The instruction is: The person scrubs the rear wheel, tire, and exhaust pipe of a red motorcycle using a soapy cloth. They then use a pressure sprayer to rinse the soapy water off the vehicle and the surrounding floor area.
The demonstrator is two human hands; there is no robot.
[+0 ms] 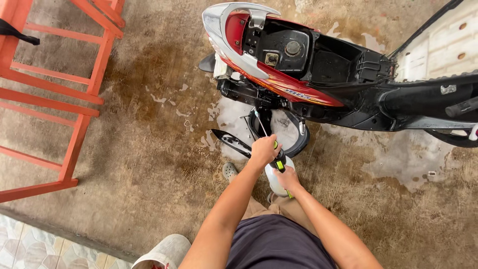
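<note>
We see the left hand [263, 149] gripping a screwdriver [267, 141], the right hand [287, 178] closed on a white bottle [274, 180]. Just beyond them stands a motorbike [318, 69]; bare concrete floor [149, 164] opens leftward to an orange frame [74, 94].

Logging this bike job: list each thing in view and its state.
Scooter: seat removed, underseat bay and fuel cap exposed.
Screwdriver: gripped, tip toward the scooter's side.
Left hand: closed on the screwdriver.
Right hand: resting on a white container.
Black panel: lying loose on the floor.
Concrete floor: stained, wet patches.
</note>
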